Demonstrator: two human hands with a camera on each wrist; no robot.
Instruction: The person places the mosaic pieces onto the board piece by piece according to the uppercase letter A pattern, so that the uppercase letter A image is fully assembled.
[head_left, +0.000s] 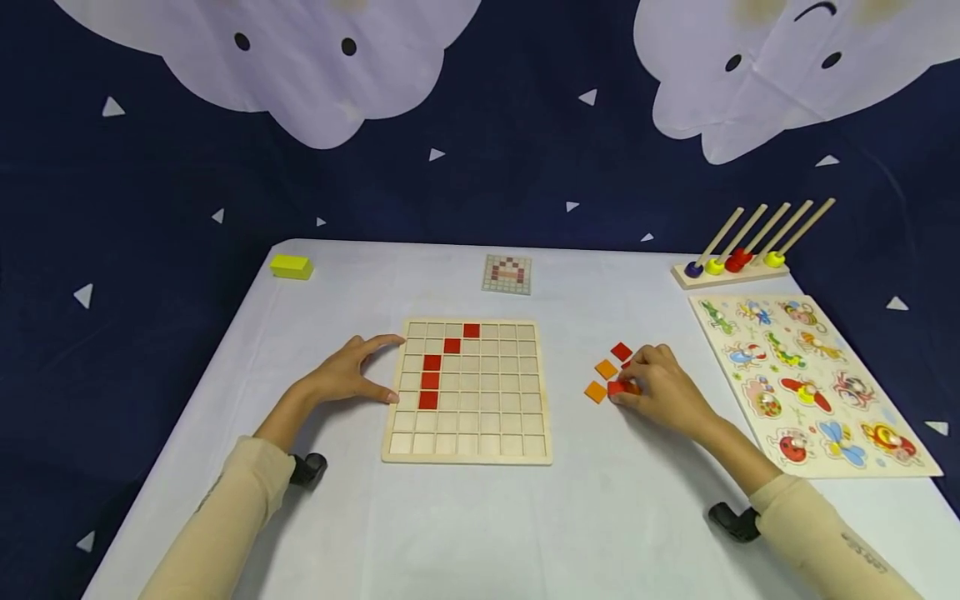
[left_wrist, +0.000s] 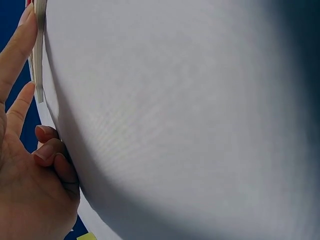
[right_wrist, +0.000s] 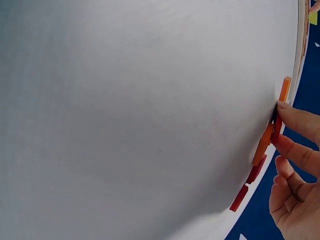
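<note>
Left hand [head_left: 348,371], left of centre in the frame, grips nothing: its thumb and index finger are spread apart, touching the left edge of the board [head_left: 491,417]. Right hand [head_left: 663,387], right of centre, pinches a red tile [head_left: 616,388] between thumb and fingertip, with loose tiles [head_left: 596,392] in orange and red just beside it. Centre frame, the board lies flat on the table [head_left: 480,533], five red squares [head_left: 430,381] set in its upper-left part. A card [head_left: 507,274] lies at upper centre, a yellow block [head_left: 292,267] at upper left.
</note>
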